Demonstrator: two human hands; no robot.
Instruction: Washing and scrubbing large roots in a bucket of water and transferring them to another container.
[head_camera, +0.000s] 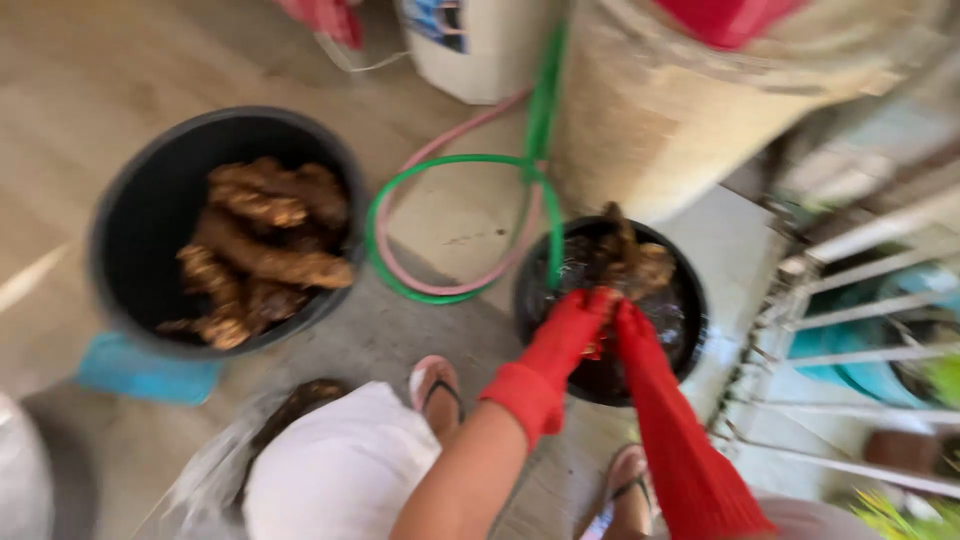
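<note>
Right of centre: muddy root (630, 262) over small black basin (690, 320) of dark water. Left hand (578, 318) and right hand (628, 325), red-gloved, closed on its lower end. Likely wet, slippery, stiff, knobby; grip thick middle. Upper left: large black tub (130, 230) of brown roots (265, 250). Green hose (450, 165) between, on floor (80, 80).

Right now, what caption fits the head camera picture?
Two red-gloved hands, left hand and right hand, hold muddy roots over a small black bucket.

Sunlit concrete floor (90, 90), white metal railing (860, 300).
</note>
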